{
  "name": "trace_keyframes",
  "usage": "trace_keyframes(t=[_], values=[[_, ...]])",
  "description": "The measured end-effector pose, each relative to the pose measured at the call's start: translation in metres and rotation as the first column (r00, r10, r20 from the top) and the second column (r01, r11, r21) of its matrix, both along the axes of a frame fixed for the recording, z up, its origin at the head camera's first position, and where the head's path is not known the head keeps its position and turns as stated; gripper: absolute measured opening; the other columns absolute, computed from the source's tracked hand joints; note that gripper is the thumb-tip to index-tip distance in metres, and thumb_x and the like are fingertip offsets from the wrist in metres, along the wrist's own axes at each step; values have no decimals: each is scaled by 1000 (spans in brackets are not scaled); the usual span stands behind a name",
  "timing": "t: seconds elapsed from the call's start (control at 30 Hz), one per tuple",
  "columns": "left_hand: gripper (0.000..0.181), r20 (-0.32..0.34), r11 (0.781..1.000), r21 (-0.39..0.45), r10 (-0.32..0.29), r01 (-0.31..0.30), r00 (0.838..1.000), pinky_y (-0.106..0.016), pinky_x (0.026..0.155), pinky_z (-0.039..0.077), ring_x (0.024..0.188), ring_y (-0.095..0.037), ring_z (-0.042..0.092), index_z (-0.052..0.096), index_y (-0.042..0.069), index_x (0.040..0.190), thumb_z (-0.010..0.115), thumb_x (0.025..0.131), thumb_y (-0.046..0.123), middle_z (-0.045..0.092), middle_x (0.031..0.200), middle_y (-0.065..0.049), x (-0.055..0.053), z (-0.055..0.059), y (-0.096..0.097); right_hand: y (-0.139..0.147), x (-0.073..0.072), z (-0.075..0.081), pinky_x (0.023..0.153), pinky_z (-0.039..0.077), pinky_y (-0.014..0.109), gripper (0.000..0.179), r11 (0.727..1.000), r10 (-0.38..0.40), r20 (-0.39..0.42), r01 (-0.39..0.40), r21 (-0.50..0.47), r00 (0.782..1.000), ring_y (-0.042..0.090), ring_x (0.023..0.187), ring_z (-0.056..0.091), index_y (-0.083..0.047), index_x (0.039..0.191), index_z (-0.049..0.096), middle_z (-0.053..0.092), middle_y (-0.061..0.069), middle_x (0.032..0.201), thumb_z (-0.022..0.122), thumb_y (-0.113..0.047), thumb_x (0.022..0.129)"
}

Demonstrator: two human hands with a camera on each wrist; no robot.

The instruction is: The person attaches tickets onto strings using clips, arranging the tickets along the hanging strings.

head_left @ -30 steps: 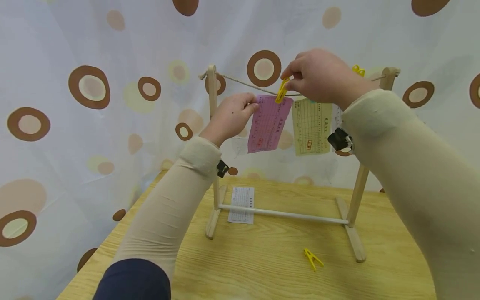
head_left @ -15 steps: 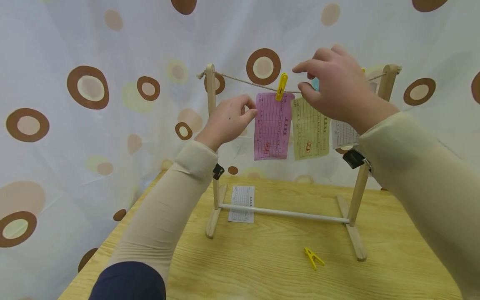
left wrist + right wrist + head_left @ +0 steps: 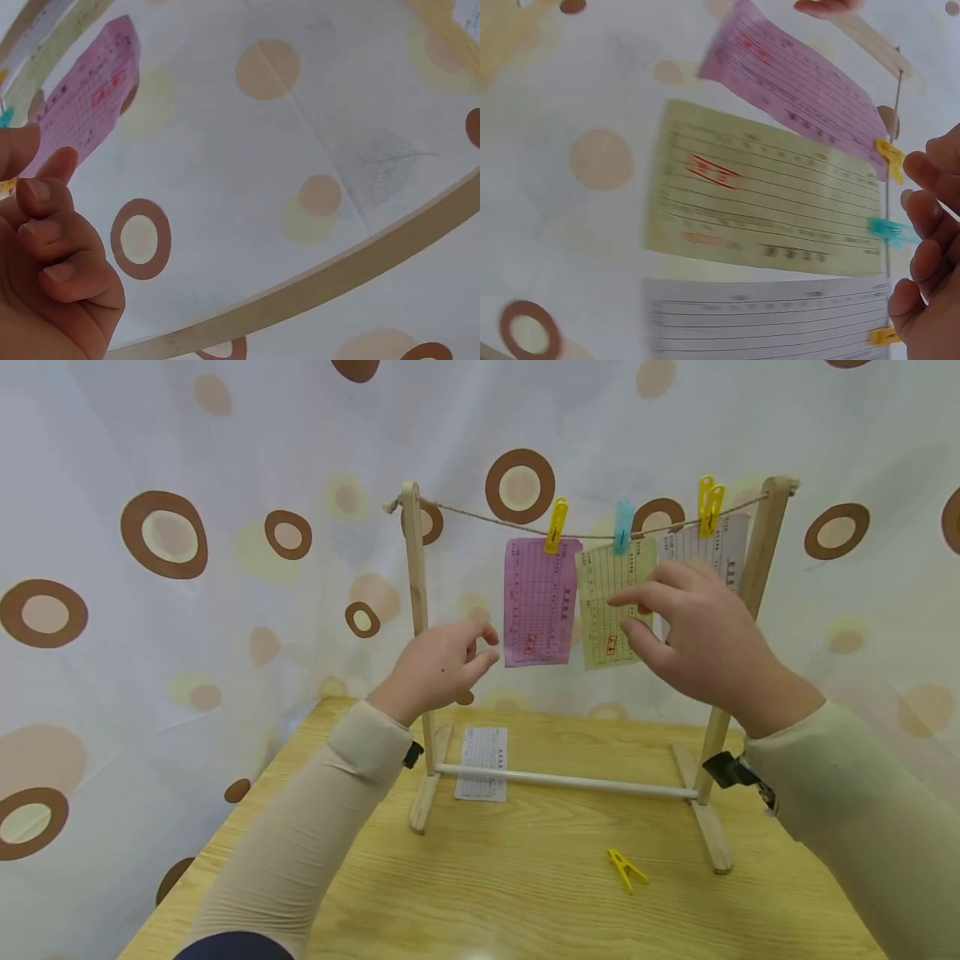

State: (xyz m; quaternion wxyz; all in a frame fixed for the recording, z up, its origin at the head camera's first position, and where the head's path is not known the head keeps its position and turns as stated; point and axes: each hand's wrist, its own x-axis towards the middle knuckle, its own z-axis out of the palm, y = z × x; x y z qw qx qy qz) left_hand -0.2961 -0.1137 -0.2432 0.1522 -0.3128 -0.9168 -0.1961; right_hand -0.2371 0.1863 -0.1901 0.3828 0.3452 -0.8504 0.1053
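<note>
A pink paper slip (image 3: 538, 602) hangs from a rope, held by a yellow clothespin (image 3: 556, 525). Beside it a yellow-green slip (image 3: 600, 593) hangs under a blue clothespin (image 3: 623, 527). Farther right, two yellow clothespins (image 3: 709, 508) clip a white slip (image 3: 727, 539), partly covered by the right hand. My left hand (image 3: 442, 664), fingers loosely bent and holding nothing, is just left of the pink slip's lower edge. My right hand (image 3: 693, 627) is in front of the yellow-green and white slips, thumb and index finger apart, nothing between them.
The rope (image 3: 487, 517) sags between two wooden posts (image 3: 761, 552). A white rod (image 3: 570, 782) joins the stand's feet. Another white slip (image 3: 482, 743) lies on the wooden table (image 3: 480, 868) under the rod. A loose yellow clothespin (image 3: 626, 870) lies nearer the front.
The right hand has let go of the yellow clothespin over the pink slip and moved right and down. The left hand has released the slip and dropped lower. The pink slip now hangs straight.
</note>
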Motion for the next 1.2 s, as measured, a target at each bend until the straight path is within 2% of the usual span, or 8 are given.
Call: trace_keyframes(t=[0.23, 0.33, 0.57, 0.7, 0.83, 1.0, 1.1, 1.2], values=[[25, 23, 995, -93, -20, 22, 1000, -28, 55, 43, 64, -10, 51, 66, 17, 123, 59, 104, 31, 55, 77, 8, 13, -62, -6, 23, 9, -68, 75, 39, 45, 24, 997, -16, 119, 25, -67, 993, 24, 86, 48, -8, 111, 75, 57, 2, 88, 73, -4, 87], [24, 40, 993, -112, -33, 37, 999, -27, 54, 43, 63, -8, 50, 68, 18, 122, 60, 103, 31, 55, 76, 10, 17, -83, -9, 30, 11, -91, 76, 40, 45, 25, 997, -26, 168, 38, -70, 985, 23, 87, 50, -9, 111, 75, 57, 1, 89, 74, -4, 87], [23, 89, 994, -106, -27, 37, 996, -27, 56, 43, 65, -7, 50, 70, 17, 120, 61, 103, 30, 53, 77, 12, 19, -114, -19, 42, 15, -127, 72, 39, 41, 23, 993, -47, 268, 73, -88, 962, 18, 86, 46, -12, 113, 74, 57, -3, 91, 72, -7, 90], [25, 144, 994, -98, -26, 40, 989, -28, 58, 44, 68, -9, 49, 71, 17, 122, 61, 103, 30, 53, 78, 11, 18, -130, -22, 45, 19, -146, 72, 39, 40, 20, 990, -67, 371, 108, -90, 926, 16, 85, 45, -13, 114, 74, 55, -4, 91, 71, -11, 94], [27, 223, 998, -49, -16, 27, 975, -28, 57, 43, 67, -9, 48, 71, 16, 122, 61, 103, 32, 54, 77, 9, 16, -147, -23, 50, 22, -168, 70, 41, 37, 19, 990, -71, 520, 124, -68, 851, 14, 82, 46, -16, 116, 73, 55, -7, 93, 70, -18, 97], [28, 348, 999, 51, -17, -1, 937, -27, 53, 38, 56, -9, 43, 71, 15, 122, 61, 102, 31, 54, 70, 7, 14, -168, -22, 59, 26, -193, 64, 38, 30, 18, 991, -23, 703, 109, -78, 711, 10, 75, 43, -20, 116, 72, 51, -8, 90, 67, -26, 100], [29, 396, 998, 58, -12, -12, 918, -27, 52, 36, 56, -10, 40, 71, 13, 122, 61, 102, 30, 52, 69, 6, 13, -178, -22, 63, 28, -206, 62, 36, 30, 23, 991, 7, 779, 99, -89, 627, 10, 73, 40, -18, 119, 71, 48, -5, 89, 66, -31, 100], [30, 425, 998, 56, -8, -18, 905, -28, 54, 36, 58, -11, 41, 71, 12, 124, 61, 102, 30, 52, 71, 4, 12, -184, -20, 66, 27, -215, 61, 35, 31, 28, 992, 24, 833, 90, -88, 553, 10, 70, 39, -13, 122, 70, 47, -2, 86, 66, -31, 100]])
